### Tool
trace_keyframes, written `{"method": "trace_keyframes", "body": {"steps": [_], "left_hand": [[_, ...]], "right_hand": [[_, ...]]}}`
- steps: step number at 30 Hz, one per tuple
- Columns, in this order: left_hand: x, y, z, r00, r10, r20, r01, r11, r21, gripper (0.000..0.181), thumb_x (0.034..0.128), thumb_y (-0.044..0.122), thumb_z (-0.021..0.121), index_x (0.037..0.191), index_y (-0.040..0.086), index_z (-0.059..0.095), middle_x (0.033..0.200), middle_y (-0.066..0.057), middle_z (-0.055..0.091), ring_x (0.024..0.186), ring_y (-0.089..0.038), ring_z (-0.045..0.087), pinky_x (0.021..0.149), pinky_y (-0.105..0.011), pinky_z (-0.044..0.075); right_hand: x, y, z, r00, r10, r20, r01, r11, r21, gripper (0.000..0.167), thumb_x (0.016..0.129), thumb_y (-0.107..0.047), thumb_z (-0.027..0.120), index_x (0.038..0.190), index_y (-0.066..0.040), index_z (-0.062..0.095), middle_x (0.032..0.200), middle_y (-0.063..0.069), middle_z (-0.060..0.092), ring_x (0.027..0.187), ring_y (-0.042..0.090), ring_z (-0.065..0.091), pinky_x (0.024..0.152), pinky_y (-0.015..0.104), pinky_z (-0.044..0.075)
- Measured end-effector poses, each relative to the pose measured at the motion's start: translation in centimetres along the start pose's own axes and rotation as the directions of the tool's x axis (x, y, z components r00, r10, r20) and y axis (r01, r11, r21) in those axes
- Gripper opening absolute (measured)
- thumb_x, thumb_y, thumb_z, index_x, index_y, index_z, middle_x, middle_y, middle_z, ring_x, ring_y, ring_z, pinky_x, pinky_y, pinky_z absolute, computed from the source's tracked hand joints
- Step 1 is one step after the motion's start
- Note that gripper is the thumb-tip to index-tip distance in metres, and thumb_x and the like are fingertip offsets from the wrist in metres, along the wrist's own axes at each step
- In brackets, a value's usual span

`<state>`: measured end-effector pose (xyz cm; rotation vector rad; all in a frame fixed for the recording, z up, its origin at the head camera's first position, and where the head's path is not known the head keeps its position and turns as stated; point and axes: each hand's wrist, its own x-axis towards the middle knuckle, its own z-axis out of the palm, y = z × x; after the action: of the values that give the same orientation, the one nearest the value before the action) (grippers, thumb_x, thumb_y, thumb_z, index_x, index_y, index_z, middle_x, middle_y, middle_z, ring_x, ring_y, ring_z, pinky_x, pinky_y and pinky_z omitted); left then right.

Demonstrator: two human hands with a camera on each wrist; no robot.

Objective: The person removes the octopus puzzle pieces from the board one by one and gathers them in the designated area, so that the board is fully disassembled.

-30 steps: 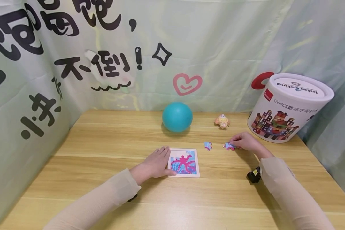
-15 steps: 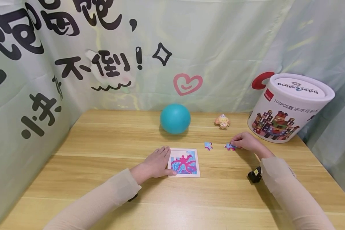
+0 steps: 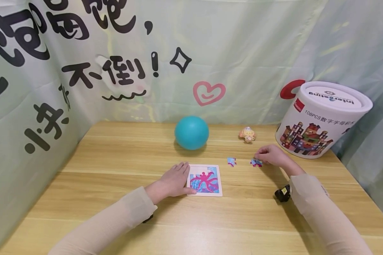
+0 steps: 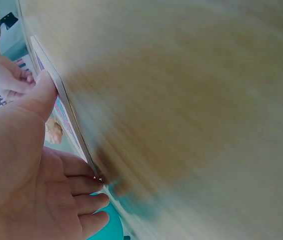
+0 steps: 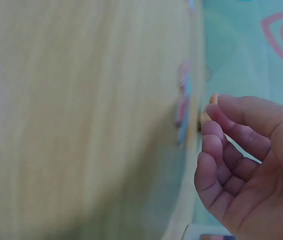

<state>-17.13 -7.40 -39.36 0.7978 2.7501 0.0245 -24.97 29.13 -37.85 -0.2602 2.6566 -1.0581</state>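
Observation:
My left hand [image 3: 175, 181] lies at the left side of a white-framed octopus jigsaw puzzle [image 3: 207, 181]. Its fingers are straight and touch the left edge, and the thumb rests at the lower left corner. The puzzle's upper left part is bare and pale. Over on the right, my right hand [image 3: 272, 156] hovers just behind a pink-and-blue puzzle piece [image 3: 256, 163]. In the right wrist view, its loosely curled fingers [image 5: 212, 145] stand apart from that piece, thumb tip close to the index finger. A second puzzle piece [image 3: 231, 162] lies between the puzzle and that hand.
A teal ball [image 3: 191, 132] sits near the back of the wooden table [image 3: 115, 156]. A small toy figure [image 3: 247, 134] is at the back right. The large white tub [image 3: 319, 120] stands beyond my right hand. A printed curtain [image 3: 242, 53] encloses the back and sides.
The ball has rolled slightly left and nearer. The right piece has shifted a little right, and my right fingers have come off it. My left hand has stayed put.

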Motion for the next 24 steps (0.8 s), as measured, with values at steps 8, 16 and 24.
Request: {"method": "trace_keyframes", "body": {"steps": [8,16,24], "left_hand": [[0.0,-0.1,0.1,1.000,0.003,-0.007,-0.003,1.000,0.002,0.092,0.0837,0.061,0.050,0.143,-0.005,0.024,0.149,-0.017,0.020,0.136,-0.030,0.017,0.109,-0.039,0.016],[0.0,-0.1,0.1,1.000,0.003,-0.005,-0.003,1.000,0.001,0.092,0.0833,0.061,0.050,0.143,-0.004,0.024,0.149,-0.017,0.020,0.136,-0.029,0.016,0.109,-0.039,0.016],[0.0,0.0,0.0,1.000,-0.001,-0.005,0.001,1.000,0.005,0.093,0.0831,0.062,0.050,0.143,-0.004,0.024,0.149,-0.017,0.021,0.136,-0.029,0.017,0.109,-0.039,0.016]], "right_hand": [[-0.3,-3.1,0.8,0.989,-0.139,-0.042,0.134,0.986,-0.104,0.026,0.091,-0.016,0.059,0.103,0.006,0.065,0.091,0.010,0.064,0.076,0.018,0.055,0.065,0.031,0.047],[0.0,-6.0,3.3,0.969,-0.249,-0.004,0.248,0.965,-0.082,0.020,0.090,-0.011,0.060,0.101,0.005,0.065,0.087,0.008,0.063,0.068,0.019,0.053,0.056,0.029,0.046],[0.4,-7.6,5.9,0.943,-0.322,0.080,0.324,0.946,-0.016,0.018,0.087,-0.006,0.061,0.101,0.005,0.064,0.079,0.005,0.062,0.064,0.023,0.055,0.054,0.029,0.045]]}}
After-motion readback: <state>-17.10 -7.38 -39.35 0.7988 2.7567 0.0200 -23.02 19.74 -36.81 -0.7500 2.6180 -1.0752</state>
